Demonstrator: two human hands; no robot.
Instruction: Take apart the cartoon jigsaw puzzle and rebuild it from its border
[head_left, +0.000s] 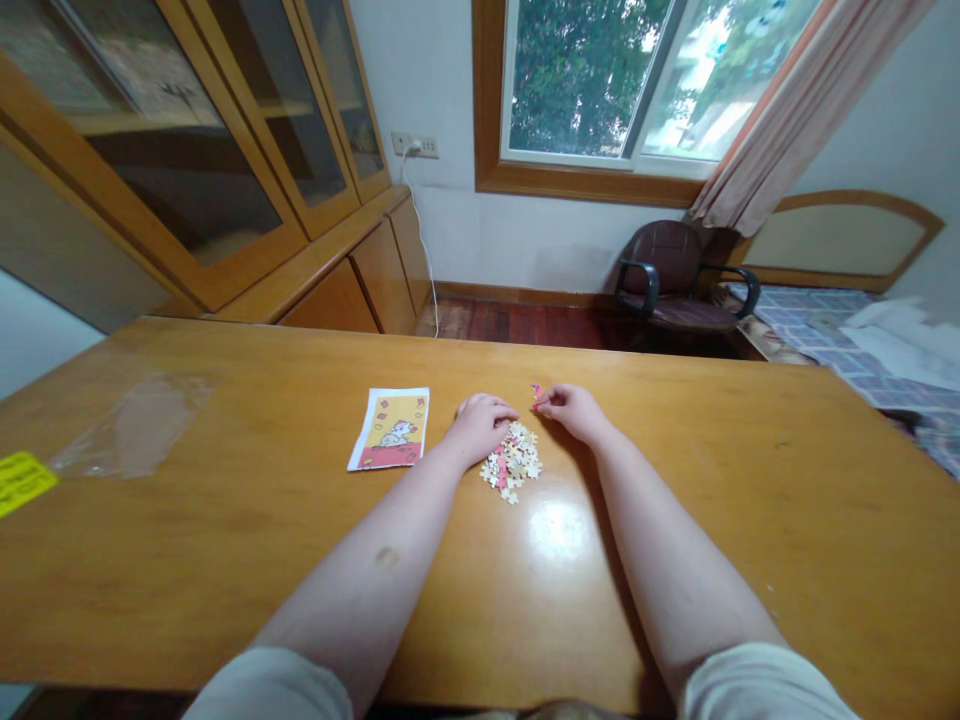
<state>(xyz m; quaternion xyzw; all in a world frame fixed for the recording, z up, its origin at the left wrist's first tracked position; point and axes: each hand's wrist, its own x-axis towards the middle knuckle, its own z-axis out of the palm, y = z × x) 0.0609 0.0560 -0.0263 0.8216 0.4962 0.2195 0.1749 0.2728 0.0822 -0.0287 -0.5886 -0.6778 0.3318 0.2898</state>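
Observation:
A small heap of jigsaw pieces (512,462), cream, pink and yellow, lies on the wooden table (675,560) between my two forearms. My left hand (482,416) rests knuckles-up at the heap's left edge, fingers curled under; what it holds, if anything, is hidden. My right hand (568,405) sits just beyond the heap on the right and pinches a small pink puzzle piece (536,391) between fingertips. A printed picture card (391,428), yellow and red with a white animal, lies flat to the left of my left hand.
A clear plastic bag (139,425) and a yellow slip (22,480) lie at the table's left end. Behind the table stand a glass-door cabinet (247,170), a dark armchair (675,280) under the window and a bed (862,330) at right.

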